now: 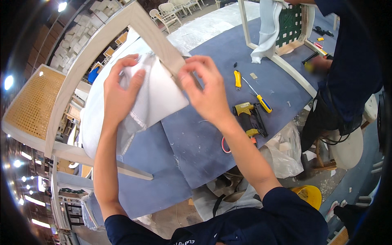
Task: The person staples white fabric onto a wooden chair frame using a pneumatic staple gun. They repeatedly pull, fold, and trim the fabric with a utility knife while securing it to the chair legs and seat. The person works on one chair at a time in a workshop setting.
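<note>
A pale wooden chair frame (pixel 163 47) lies tipped on the table in front of me, its seat wrapped in light grey fabric (pixel 132 108) with white padding (pixel 163 98) showing. My left hand (pixel 120 90) has its fingers and thumb curled around a fold of the fabric beside the rail. My right hand (pixel 204 87) is bent around the lower end of the wooden rail, thumb toward the padding; its fingertips are slightly blurred. The loose fabric edge hangs below my left hand.
On the blue-grey table (pixel 183 151) lie a yellow nail gun (pixel 247 114), a screwdriver (pixel 263 102) and a yellow cutter (pixel 237 79). At right, a co-worker (pixel 347 81) stands by another chair with green webbing (pixel 290 24). A yellow bucket (pixel 308 196) is below the table edge.
</note>
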The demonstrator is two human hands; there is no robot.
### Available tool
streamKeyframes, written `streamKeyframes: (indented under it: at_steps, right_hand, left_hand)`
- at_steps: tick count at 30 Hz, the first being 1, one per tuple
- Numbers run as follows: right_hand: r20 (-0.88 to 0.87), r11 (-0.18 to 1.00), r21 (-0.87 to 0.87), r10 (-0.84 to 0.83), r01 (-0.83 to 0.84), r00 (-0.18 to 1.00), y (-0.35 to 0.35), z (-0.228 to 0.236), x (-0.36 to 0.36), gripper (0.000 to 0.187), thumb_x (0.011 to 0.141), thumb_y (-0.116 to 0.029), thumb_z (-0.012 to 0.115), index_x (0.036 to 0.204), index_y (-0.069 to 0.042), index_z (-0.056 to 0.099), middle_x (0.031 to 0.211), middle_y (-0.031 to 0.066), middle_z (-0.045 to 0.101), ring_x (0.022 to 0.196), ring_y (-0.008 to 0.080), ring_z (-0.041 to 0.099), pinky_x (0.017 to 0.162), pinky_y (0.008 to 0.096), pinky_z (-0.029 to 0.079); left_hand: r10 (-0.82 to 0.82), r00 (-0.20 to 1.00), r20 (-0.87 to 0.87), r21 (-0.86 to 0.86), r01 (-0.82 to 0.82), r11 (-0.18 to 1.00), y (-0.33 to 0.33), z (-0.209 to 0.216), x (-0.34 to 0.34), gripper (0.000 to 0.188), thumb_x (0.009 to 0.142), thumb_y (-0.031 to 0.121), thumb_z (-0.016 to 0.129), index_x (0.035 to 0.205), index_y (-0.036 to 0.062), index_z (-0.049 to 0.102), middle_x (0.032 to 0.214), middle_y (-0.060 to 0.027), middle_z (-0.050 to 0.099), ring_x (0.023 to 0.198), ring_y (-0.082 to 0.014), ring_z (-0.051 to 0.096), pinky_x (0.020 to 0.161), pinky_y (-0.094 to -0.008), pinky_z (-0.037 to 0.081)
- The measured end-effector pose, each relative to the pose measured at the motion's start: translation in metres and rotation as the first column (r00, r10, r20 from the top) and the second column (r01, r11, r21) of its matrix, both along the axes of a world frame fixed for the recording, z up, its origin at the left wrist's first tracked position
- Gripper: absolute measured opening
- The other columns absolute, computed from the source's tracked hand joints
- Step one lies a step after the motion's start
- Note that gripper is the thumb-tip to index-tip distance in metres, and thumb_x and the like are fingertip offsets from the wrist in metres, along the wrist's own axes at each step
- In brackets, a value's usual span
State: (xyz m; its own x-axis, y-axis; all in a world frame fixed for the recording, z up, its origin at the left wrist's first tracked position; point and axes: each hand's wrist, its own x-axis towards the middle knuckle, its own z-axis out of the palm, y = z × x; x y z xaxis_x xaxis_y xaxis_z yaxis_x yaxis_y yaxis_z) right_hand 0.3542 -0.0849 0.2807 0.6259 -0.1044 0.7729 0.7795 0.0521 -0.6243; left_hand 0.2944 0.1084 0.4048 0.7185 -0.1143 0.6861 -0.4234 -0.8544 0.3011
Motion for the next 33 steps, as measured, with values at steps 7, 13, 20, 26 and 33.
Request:
streamKeyframes:
  at_steps: [7, 13, 20, 26, 33]
  right_hand:
    - [-0.004, 0.997, 0.016, -0.08, 0.08, 0.997, 0.021, 0.004, -0.017, 0.024, 0.088, -0.031, 0.078, 0.089, -0.007, 0.078, 0.144, 0.0209, 0.051, 0.139, 0.0397, 0.042, 0.111, 0.0575, 0.027]
    - [-0.087, 1.0, -0.023, -0.016, 0.014, 0.996, 0.012, -0.026, -0.021, 0.024, 0.091, -0.03, 0.076, 0.088, -0.006, 0.079, 0.142, 0.016, 0.05, 0.14, 0.0359, 0.039, 0.112, 0.0554, 0.023]
    - [-0.144, 0.991, -0.134, -0.008, -0.011, 0.99, 0.007, -0.027, -0.02, 0.026, 0.098, -0.032, 0.071, 0.103, -0.007, 0.078, 0.139, 0.0183, 0.053, 0.137, 0.0338, 0.043, 0.114, 0.0508, 0.027]
    - [-0.341, 0.902, 0.301, 0.406, -0.31, 0.848, 0.005, -0.038, 0.007, 0.044, 0.111, -0.04, 0.049, 0.118, 0.0, 0.065, 0.126, 0.0236, 0.066, 0.113, 0.0297, 0.065, 0.102, 0.0382, 0.048]
    - [-0.637, 0.963, 0.027, 0.223, -0.267, 0.738, 0.041, -0.096, 0.013, 0.083, 0.11, -0.062, 0.021, 0.102, 0.002, 0.072, 0.103, 0.0247, 0.075, 0.103, 0.035, 0.069, 0.092, 0.0448, 0.047]
  left_hand:
    - [0.007, 0.938, -0.347, -0.324, -0.127, 0.937, -0.001, 0.012, 0.007, 0.046, 0.105, 0.036, 0.056, 0.134, 0.0027, 0.07, 0.135, -0.0123, 0.069, 0.122, -0.0201, 0.061, 0.112, -0.0315, 0.04]
    - [-0.101, 0.855, -0.509, -0.094, 0.061, 0.994, 0.023, 0.038, 0.007, 0.046, 0.106, 0.022, 0.043, 0.143, 0.0017, 0.063, 0.155, -0.0151, 0.055, 0.148, -0.0255, 0.045, 0.124, -0.0346, 0.029]
    - [-0.056, 0.912, -0.406, 0.18, 0.14, 0.974, 0.023, 0.03, 0.017, 0.049, 0.106, 0.029, 0.047, 0.15, 0.0095, 0.057, 0.161, -0.0126, 0.049, 0.151, -0.033, 0.041, 0.126, -0.041, 0.028]
    - [0.272, 0.954, -0.124, 0.56, -0.159, 0.813, 0.033, 0.01, 0.008, 0.063, 0.098, 0.036, 0.057, 0.158, 0.0193, 0.046, 0.164, -0.0132, 0.044, 0.151, -0.0373, 0.041, 0.123, -0.0494, 0.032]
    - [0.016, 0.953, -0.302, 0.408, 0.114, 0.906, 0.051, 0.022, -0.01, 0.066, 0.095, 0.033, 0.061, 0.158, 0.0214, 0.045, 0.164, -0.0152, 0.043, 0.153, -0.0366, 0.036, 0.126, -0.0457, 0.03]
